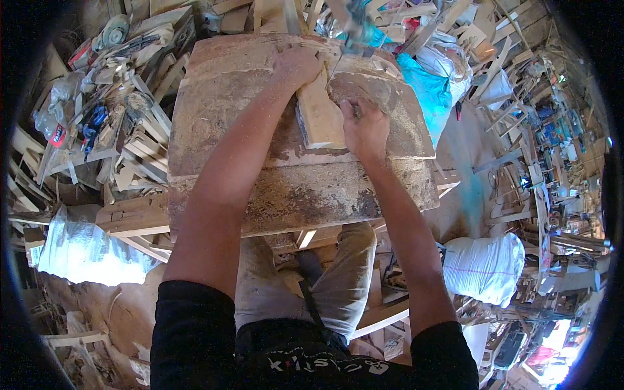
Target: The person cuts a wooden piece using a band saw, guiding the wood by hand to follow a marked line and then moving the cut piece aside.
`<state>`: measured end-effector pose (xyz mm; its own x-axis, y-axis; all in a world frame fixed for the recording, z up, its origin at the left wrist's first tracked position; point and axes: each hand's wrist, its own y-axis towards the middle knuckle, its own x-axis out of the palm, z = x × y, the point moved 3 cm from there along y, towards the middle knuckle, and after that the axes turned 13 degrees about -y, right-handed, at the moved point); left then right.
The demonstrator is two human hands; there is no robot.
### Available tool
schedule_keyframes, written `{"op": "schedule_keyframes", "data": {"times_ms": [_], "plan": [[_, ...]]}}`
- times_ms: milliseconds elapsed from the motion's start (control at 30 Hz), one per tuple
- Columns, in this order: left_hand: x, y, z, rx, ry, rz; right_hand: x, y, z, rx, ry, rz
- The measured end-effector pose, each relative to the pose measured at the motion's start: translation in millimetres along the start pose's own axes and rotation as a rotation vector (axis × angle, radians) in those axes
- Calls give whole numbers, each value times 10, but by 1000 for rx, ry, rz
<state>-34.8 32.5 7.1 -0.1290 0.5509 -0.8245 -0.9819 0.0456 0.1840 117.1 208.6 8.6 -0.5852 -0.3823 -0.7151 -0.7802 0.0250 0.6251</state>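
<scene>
Head view: a worn wooden table [279, 195] fills the middle, with a bright blue bag [426, 94] beyond its right edge. Toward the table's far edge, slightly right of centre, lies a wood block [317, 120]. Its long axis runs from near edge to far edge, the far end leaning slightly left; its broad, squarish end points toward the person. The left hand [298, 67] lies over the block's far part; whether its fingers clasp the wood cannot be told. The right hand [366, 127] curls beside the near right corner, thumb and forefinger close together, anything inside hidden. A thin saw blade [335, 69] stands by the block's right side. The shaping looks partly done: that side already curves inward, but how much cutting is left cannot be judged.
</scene>
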Motion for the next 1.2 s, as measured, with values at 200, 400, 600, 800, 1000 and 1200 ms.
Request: {"op": "schedule_keyframes", "data": {"times_ms": [200,400,600,800,1000,1200], "plan": [[88,110,-57,6,-51,-2,28,6,31,42,-33,-59],[149,212,-162,30,-33,-9,18,20,-41,39,-71,-36],[91,151,-112,36,-53,21,20,29,-65,79,-115,-74],[91,204,-152,39,-3,-14,67,33,-76,70,-80,-82],[19,174,-105,65,-32,-21,76,40,-104,34,-88,-43],[-10,137,-29,47,10,-4,108,45,-83,45,-119,-38]]}}
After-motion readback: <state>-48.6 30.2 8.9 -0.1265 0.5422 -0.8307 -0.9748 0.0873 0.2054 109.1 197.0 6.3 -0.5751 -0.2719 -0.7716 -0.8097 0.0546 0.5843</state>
